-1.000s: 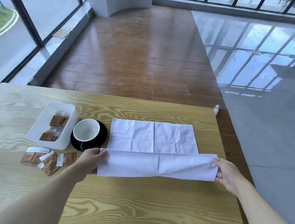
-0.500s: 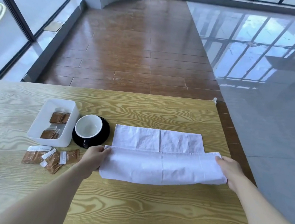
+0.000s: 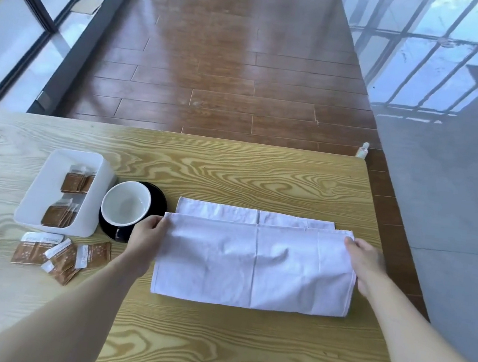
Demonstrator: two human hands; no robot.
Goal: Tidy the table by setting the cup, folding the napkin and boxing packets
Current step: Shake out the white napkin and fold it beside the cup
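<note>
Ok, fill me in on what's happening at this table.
A person is folding a white napkin on a wooden table. The left hand and right hand each grip an end of the flap laid over the far half, whose far strip shows uncovered. The cup sits on its black saucer. Some packets lie in the white box; other loose packets lie beside it.

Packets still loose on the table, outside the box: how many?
About 4, overlapping in one pile left of the left hand, in front of the white box; overlaps may hide more.
</note>
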